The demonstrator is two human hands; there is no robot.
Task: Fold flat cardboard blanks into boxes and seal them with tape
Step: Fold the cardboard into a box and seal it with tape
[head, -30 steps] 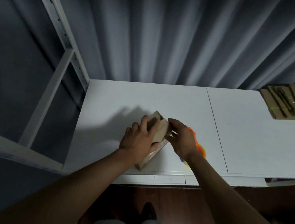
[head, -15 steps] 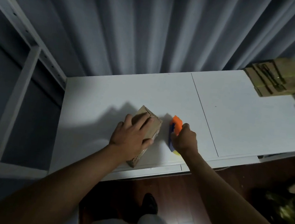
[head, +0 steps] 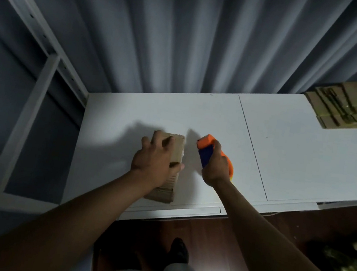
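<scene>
A small folded brown cardboard box (head: 171,175) stands on the white table (head: 301,155) near its front edge. My left hand (head: 155,161) grips the box from above, fingers over its far end and thumb on its right side. To the right, my right hand (head: 215,165) holds an orange and blue tape dispenser (head: 206,149) lifted just off the table, a short gap from the box. The tape roll itself is hidden behind that hand.
A stack of flat cardboard blanks (head: 347,108) lies at the table's far right corner. Grey curtains hang behind the table. A white metal rack frame (head: 30,103) stands to the left. Dark wooden floor lies below, with bags at the lower right (head: 350,269).
My right hand left the box, took hold of the tape dispenser on the table and raised it beside the box. My left hand has stayed on the box, which has turned slightly.
</scene>
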